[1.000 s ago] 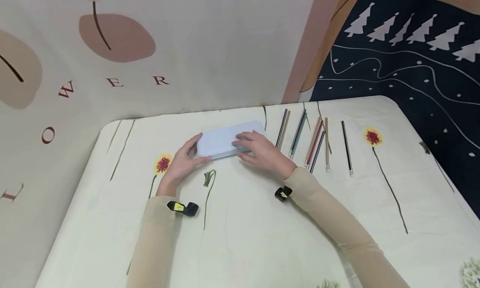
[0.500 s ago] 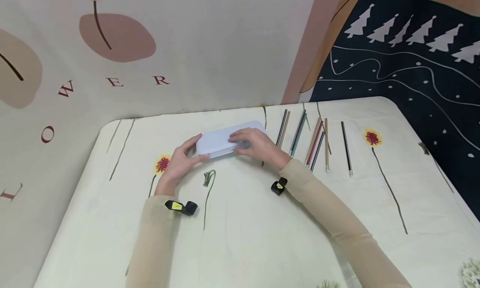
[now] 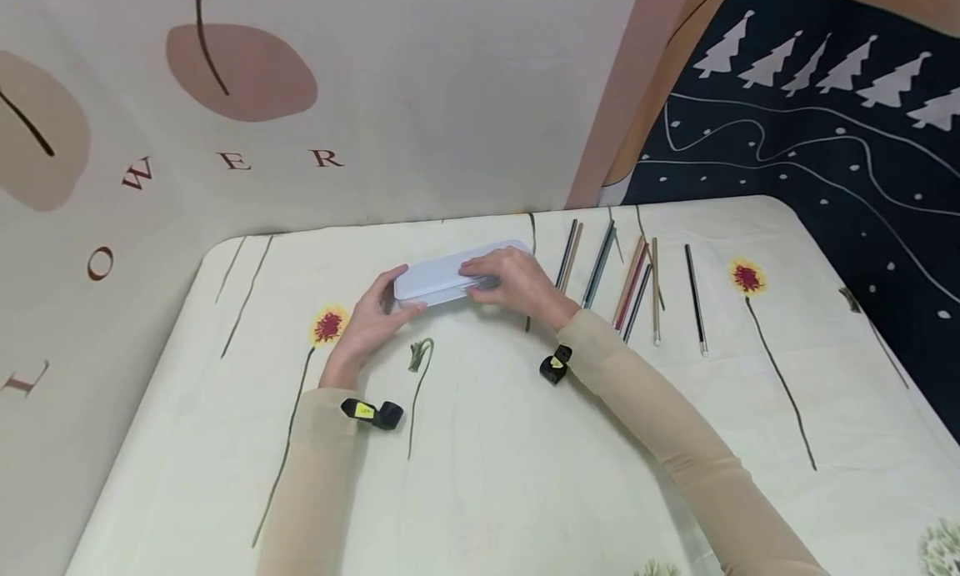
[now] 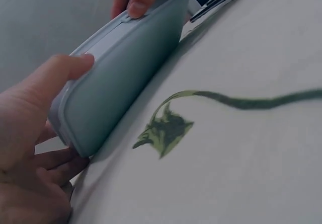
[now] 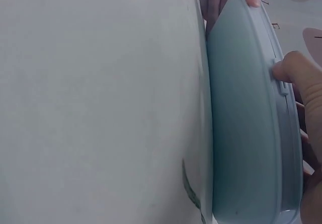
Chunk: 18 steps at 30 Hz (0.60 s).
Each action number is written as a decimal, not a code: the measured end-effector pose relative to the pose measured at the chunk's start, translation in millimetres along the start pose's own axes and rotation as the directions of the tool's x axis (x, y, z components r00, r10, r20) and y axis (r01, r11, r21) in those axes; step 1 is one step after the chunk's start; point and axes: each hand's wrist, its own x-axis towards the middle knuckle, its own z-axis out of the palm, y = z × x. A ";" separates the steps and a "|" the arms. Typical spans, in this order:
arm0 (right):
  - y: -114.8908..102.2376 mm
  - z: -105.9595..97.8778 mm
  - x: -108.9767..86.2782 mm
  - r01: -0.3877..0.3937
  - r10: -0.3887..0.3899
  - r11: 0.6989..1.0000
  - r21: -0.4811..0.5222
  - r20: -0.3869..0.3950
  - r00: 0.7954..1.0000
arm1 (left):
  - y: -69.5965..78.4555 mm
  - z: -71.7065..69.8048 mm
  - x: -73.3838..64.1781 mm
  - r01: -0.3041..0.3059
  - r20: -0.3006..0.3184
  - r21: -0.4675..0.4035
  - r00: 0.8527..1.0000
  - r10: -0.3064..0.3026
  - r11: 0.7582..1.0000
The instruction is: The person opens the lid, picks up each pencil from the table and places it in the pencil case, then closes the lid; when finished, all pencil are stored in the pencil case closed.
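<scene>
A pale blue pencil case [image 3: 435, 277] with rounded corners lies toward the back of the table, its front side showing. My left hand [image 3: 369, 324] grips its left end, thumb on the front edge. In the left wrist view the left fingers [image 4: 60, 166] reach round the corner near the cloth. My right hand [image 3: 517, 282] holds the front edge right of the middle, fingers over the lid. The right wrist view shows the right thumb [image 5: 297, 70] on a small clasp [image 5: 283, 85] at the case's seam. What is inside is hidden.
Several pencils, among them a red pencil [image 3: 630, 286] and a black pencil [image 3: 696, 299], lie right of the case. The white tablecloth [image 3: 480, 443] carries printed flowers [image 3: 747, 277]. A pale wall [image 3: 450, 92] rises behind the table.
My right hand has shifted a little left along the lid, and its fingers have closed in on the front edge. More of the case's front side shows now. My left hand keeps its hold.
</scene>
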 end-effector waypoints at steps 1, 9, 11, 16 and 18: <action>0.2 -0.1 0.1 0.009 -0.009 1.000 -0.009 -0.001 1.000 | 0.5 0.9 0.1 0.000 0.000 -0.006 1.000 0.000 1.000; 3.4 1.3 0.1 0.091 -0.094 0.994 -0.066 -0.046 0.995 | -13.7 5.6 8.7 -0.015 -0.061 -0.031 0.998 0.013 0.999; 4.0 1.9 0.1 0.114 -0.118 0.991 -0.071 -0.059 0.991 | -13.7 6.8 9.0 -0.017 -0.075 -0.037 0.997 0.015 0.999; 4.8 2.7 0.5 0.173 -0.182 0.980 -0.101 -0.081 0.980 | -13.6 8.3 9.6 -0.017 -0.097 -0.054 0.995 0.012 0.998; 5.0 2.4 0.3 0.193 -0.204 0.974 -0.117 -0.095 0.974 | -13.5 8.6 10.4 -0.027 -0.098 -0.064 0.995 0.020 0.998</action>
